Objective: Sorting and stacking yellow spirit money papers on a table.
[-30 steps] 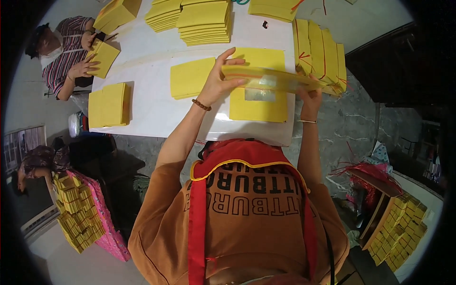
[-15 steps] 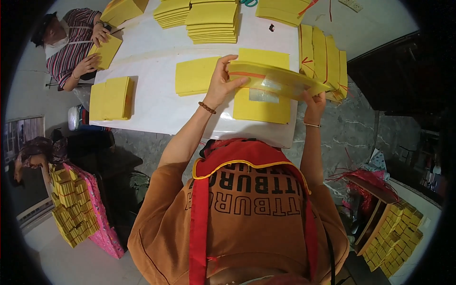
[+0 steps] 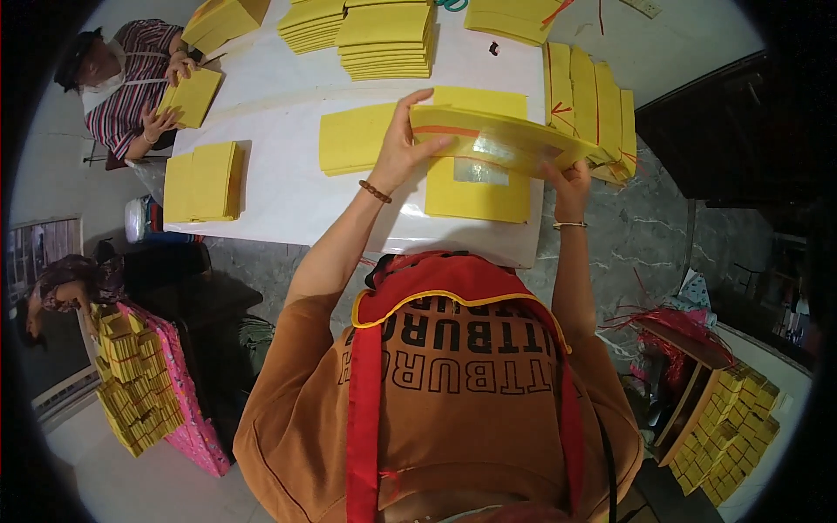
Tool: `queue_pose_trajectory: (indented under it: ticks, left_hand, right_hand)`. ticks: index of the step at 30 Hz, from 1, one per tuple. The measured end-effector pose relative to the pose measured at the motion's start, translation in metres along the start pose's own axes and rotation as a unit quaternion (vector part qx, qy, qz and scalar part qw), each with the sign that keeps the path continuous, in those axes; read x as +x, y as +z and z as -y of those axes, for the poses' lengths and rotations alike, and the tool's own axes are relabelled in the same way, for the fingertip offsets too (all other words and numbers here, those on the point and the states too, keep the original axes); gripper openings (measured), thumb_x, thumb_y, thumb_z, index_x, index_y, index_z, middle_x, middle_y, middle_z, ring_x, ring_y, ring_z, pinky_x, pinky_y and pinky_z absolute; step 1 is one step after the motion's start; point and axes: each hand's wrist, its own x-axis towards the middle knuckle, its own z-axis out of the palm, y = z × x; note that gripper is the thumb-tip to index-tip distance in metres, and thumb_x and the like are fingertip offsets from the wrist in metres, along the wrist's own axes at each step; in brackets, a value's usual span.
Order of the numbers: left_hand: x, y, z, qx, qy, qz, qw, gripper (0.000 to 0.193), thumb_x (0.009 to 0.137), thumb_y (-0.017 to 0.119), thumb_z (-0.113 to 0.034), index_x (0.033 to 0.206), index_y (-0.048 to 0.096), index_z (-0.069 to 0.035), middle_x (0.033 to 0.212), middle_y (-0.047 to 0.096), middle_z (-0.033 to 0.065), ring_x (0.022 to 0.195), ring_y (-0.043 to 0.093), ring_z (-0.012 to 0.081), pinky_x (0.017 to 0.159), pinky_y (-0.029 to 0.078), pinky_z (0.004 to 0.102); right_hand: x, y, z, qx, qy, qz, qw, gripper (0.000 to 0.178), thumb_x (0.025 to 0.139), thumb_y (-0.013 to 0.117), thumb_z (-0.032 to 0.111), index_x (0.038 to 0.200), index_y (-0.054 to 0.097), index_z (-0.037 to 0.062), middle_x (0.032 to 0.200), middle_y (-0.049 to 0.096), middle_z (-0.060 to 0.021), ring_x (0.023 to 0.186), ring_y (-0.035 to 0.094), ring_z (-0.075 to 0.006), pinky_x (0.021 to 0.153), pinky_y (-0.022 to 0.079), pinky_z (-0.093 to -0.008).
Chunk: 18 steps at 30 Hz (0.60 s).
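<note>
A thin stack of yellow joss paper [image 3: 514, 146], with an orange stripe and a shiny patch, is held tilted above the table. My left hand [image 3: 408, 148] grips its left end, thumb on the near face and fingers behind. At the stack's right end, my right hand [image 3: 568, 185] pinches the lower corner. Below it lies a flat yellow pile [image 3: 478, 202] with a silvery rectangle on top. Left of that, another yellow pile [image 3: 353, 144] rests partly behind my left hand.
Thick yellow stacks [image 3: 384, 39] stand at the table's far side, and tied bundles [image 3: 586, 100] line its right edge. Another stack [image 3: 205, 183] sits on the left. A co-worker [image 3: 144, 78] handles yellow paper at the far left. More bundles [image 3: 724, 431] are piled at the lower right.
My hands and the held stack have shifted very slightly left and up, with the grip unchanged. The co-worker's hands have moved a little on their yellow paper.
</note>
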Motion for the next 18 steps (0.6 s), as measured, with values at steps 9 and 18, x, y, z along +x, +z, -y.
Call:
queue_pose_trajectory:
  ticks: [9,18]
  left_hand:
    - [0.056,0.01,-0.094,0.465,0.037,0.304,0.83,0.052,0.075,0.063,-0.014,0.122,0.041,-0.01,0.083,0.059,0.0081,0.072,0.059,0.0221,0.064,0.047,0.034]
    - [0.086,0.037,-0.064,0.566,0.106,0.342,0.743,0.022,0.071,0.057,-0.008,0.091,0.049,-0.004,0.069,0.058,0.0176,0.067,0.058,0.0345,0.058,0.043,0.0424]
  right_hand:
    - [0.003,0.002,-0.008,0.053,-0.007,-0.002,0.999,0.031,0.075,0.062,-0.002,0.104,0.051,0.001,0.096,0.057,-0.0039,0.087,0.055,-0.0118,0.075,0.046,-0.0248]
    - [-0.002,0.005,-0.011,-0.025,-0.101,-0.058,0.993,0.067,0.072,0.064,0.0,0.128,0.029,0.0056,0.119,0.045,-0.01,0.105,0.047,-0.0188,0.087,0.04,-0.0315]
